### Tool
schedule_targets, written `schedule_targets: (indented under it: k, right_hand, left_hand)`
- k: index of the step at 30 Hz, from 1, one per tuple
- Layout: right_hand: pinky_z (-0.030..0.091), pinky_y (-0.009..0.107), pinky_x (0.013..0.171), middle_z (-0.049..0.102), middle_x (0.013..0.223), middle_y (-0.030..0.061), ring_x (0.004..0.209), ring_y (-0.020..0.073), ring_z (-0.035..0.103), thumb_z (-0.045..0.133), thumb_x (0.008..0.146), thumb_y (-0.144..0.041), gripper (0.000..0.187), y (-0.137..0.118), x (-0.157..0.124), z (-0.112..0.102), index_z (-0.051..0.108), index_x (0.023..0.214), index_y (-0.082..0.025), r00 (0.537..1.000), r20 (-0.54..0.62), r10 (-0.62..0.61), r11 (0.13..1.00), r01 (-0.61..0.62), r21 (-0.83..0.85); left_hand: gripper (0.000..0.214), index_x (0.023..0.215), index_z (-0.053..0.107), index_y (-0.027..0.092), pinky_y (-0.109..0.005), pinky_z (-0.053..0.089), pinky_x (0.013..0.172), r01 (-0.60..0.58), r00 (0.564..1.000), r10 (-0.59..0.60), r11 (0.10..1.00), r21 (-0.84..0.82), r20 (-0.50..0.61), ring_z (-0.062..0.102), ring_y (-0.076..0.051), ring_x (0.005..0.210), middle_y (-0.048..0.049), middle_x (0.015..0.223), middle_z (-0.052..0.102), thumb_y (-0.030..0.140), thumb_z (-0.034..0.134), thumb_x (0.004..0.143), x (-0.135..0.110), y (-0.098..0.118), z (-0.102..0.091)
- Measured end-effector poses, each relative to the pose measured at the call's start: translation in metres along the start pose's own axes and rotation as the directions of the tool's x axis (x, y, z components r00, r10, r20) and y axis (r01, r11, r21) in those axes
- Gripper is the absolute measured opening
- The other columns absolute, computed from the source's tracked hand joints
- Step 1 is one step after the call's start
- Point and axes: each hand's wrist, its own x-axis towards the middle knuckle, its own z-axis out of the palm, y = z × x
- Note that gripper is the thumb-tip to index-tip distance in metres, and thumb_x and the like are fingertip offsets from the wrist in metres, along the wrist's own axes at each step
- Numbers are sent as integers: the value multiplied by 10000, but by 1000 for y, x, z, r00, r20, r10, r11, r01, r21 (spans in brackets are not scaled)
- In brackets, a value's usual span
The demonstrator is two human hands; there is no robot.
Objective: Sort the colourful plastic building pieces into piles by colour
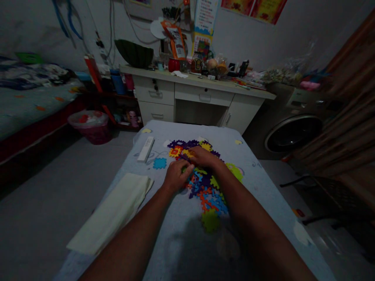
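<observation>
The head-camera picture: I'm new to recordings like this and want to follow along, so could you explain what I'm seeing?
There is no machine here, just a person's two bare hands. The single picture comes from a camera worn on the head, looking forward and down, so the forearms reach in from the bottom edge. The left hand and right hand are close together at a pile of colourful toothed pieces. Fingers hide what, if anything, they grip. The pile lies on a pale blue cloth-covered surface. To its left are a separate blue square piece, a long white object and a pale folded sheet.
</observation>
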Motion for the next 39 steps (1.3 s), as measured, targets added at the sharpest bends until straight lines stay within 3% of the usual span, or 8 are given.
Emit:
schedule_targets:
  k: [4, 7, 15, 19, 22, 32, 36, 39]
  right_hand:
    - [418, 322, 972, 632, 1220, 139, 1154, 217, 560, 571, 864, -128, 312, -9, -4, 6, 637, 1168, -118, 988, 69, -140, 990, 137, 41]
    - [411, 333, 965, 637, 1192, 114, 1141, 220, 566, 574, 831, -104, 283, -7, -26, -2, 658, 1099, -145, 987, 120, -106, 994, 109, -15]
    - [374, 415, 1051, 560, 1362, 137, 1285, 277, 493, 549, 876, -207, 348, 29, -98, -24, 637, 1212, -181, 969, -26, 247, 962, -248, -116]
    - [294, 494, 1141, 322, 1565, 187, 1444, 343, 301, 737, 738, -536, 927, 26, -144, -12, 362, 1508, -182, 972, 44, 230, 973, -231, 22]
    - [245, 585, 1144, 205, 1615, 196, 1478, 410, 202, 829, 586, -580, 1187, 16, -161, 2, 253, 1562, -228, 947, 127, 294, 954, -298, 18]
    - [329, 432, 1125, 479, 1463, 193, 1360, 292, 433, 673, 768, -266, 758, 19, -99, 12, 415, 1463, -109, 949, -118, 293, 956, -294, 9]
    - [355, 398, 1111, 492, 1452, 191, 1337, 275, 465, 673, 796, -300, 728, 10, -71, 6, 422, 1450, -102, 915, -212, 342, 937, -316, 148]
    - [409, 390, 1062, 539, 1417, 138, 1271, 260, 529, 715, 786, -393, 760, 1, -59, -2, 422, 1452, -177, 948, -182, 263, 924, -194, 329]
  left_hand:
    - [271, 758, 594, 207, -336, 452, 802, 38, 977, -32, 999, 27, -209, 598, -201, 842, -36, 811, 613, 393, 476, 917, 1, -4, -3]
    - [144, 822, 615, 212, -374, 446, 917, 88, 959, -63, 993, 78, -278, 591, -226, 992, -56, 952, 625, 333, 548, 861, 3, -8, -1]
    - [400, 1136, 679, 263, -534, 326, 1077, 136, 989, -146, 929, 344, 2, 459, -343, 1274, -96, 1362, 557, 466, 676, 791, -3, -10, 12]
    - [503, 1177, 680, 266, -580, 298, 1078, 34, 991, -80, 923, 382, 107, 417, -382, 1307, -101, 1448, 508, 592, 642, 796, -7, -9, 13]
    - [574, 1191, 673, 259, -585, 296, 1077, -12, 988, -49, 924, 382, 150, 431, -384, 1288, -107, 1458, 502, 646, 647, 768, -9, -7, 13]
    - [287, 962, 692, 221, -472, 387, 1060, -81, 980, 51, 985, 152, 192, 555, -274, 1203, -89, 1256, 645, 472, 606, 853, -7, -5, 9]
    - [208, 974, 669, 221, -415, 438, 1021, -91, 985, 77, 993, 81, 157, 599, -241, 1147, -76, 1200, 657, 373, 592, 855, -6, -6, 9]
    - [190, 981, 662, 214, -392, 447, 1016, -50, 998, 47, 995, 92, 27, 585, -235, 1160, -88, 1238, 613, 317, 565, 854, -5, -6, 7]
